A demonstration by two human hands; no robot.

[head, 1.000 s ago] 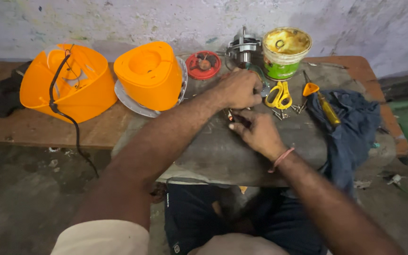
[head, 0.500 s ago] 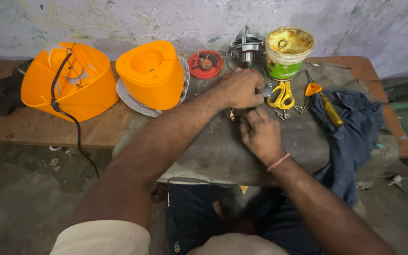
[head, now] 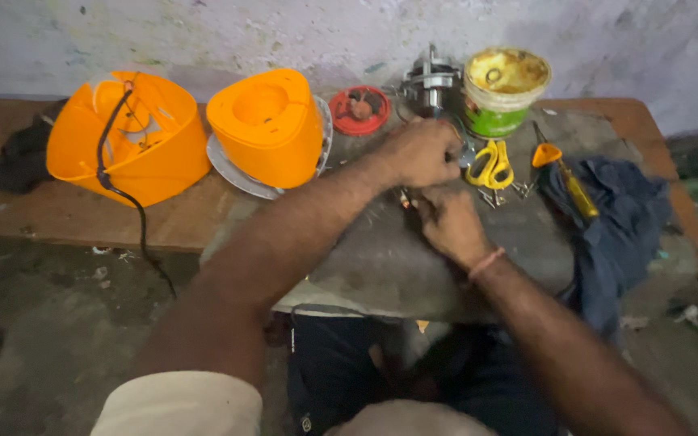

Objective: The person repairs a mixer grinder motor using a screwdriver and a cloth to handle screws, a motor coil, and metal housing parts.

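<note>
Both hands are closing in on each other now: a second ago the right hand [head: 448, 222] was sitting lower on the grey cloth [head: 381, 258], and it is now tucking up right under the left hand [head: 423, 151], the two touching. Left forearm is stretching long and straight across the bench [head: 58, 214], its hand curled into a loose fist, knuckles up. Right hand is bending at the wrist, fingers folded together over something small and dark at the fingertips; what it is clamping on, I cannot tell, since the hands are covering it. A pink band [head: 487, 263] is circling the right wrist.

Just beyond the left hand, a metal motor part [head: 431, 81] is standing beside a green tub [head: 504, 93] with a yellow smeared lid. Yellow-handled scissors [head: 490, 165] are lying just right of both hands, with a yellow screwdriver [head: 569, 179] further right on a blue cloth [head: 624, 234]. A red disc [head: 359, 110] is sitting beyond the left wrist. Well off to the left, two orange housings [head: 272, 129] are resting, a black cable [head: 123, 194] trailing over the far one.
</note>
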